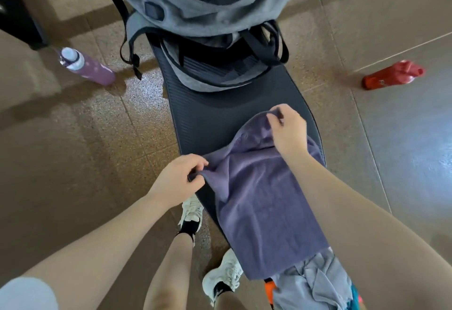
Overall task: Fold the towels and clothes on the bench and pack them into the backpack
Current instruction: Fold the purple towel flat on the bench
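1. A purple towel (264, 199) lies spread along the near half of a black ribbed bench (208, 119), draping over the bench's left edge.
2. The left hand (178, 177) pinches one corner of the towel at the bench's left edge, thumb and fingers closed on the cloth.
3. The right hand (288, 128) pinches another corner farther along the bench, toward its right edge, lifting that edge slightly so the cloth ridges up between the two hands.
4. A grey backpack (203, 11) stands at the far end of the bench with its top open; its black straps (266, 48) trail onto the bench surface, well apart from the towel.
5. At the near end of the bench, a crumpled pale grey garment (313, 282) lies partly under the towel's near edge, with bits of orange and teal fabric showing beside it.
6. On the brown tiled floor (73, 150), a purple bottle (85, 65) with a white cap stands off the bench's left edge near the backpack, and a red bottle (391, 75) stands well off the right edge.
7. Two white shoes (193, 209) with black socks stand on the floor just left of the bench's near half.
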